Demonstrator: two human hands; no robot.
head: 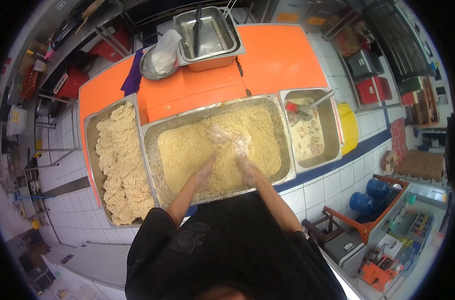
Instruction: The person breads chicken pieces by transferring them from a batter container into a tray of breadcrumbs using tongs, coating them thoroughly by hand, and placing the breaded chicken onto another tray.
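A large steel pan [283, 150] of pale yellow crumb-like breading [186, 150] lies before me. My left hand [205, 174] is low in the pan, held edgewise against the breading, with nothing seen in it. My right hand [247, 168] is blurred at the breading, just below a whitish coated piece [242, 144]; whether it grips anything is hidden. Another whitish coated piece [218, 134] lies farther up. In a smaller steel pan [334, 138] on the right, raw meat pieces [314, 138] sit in creamy liquid with red-tipped tongs [306, 110].
At the left, a long steel pan [92, 144] is heaped with breaded pieces [124, 168]. Beyond, on the orange table [283, 56], stand a steel pan with a black-handled utensil [196, 35], a round metal bowl [148, 69] holding a plastic bag [165, 52], and a purple cloth [133, 77].
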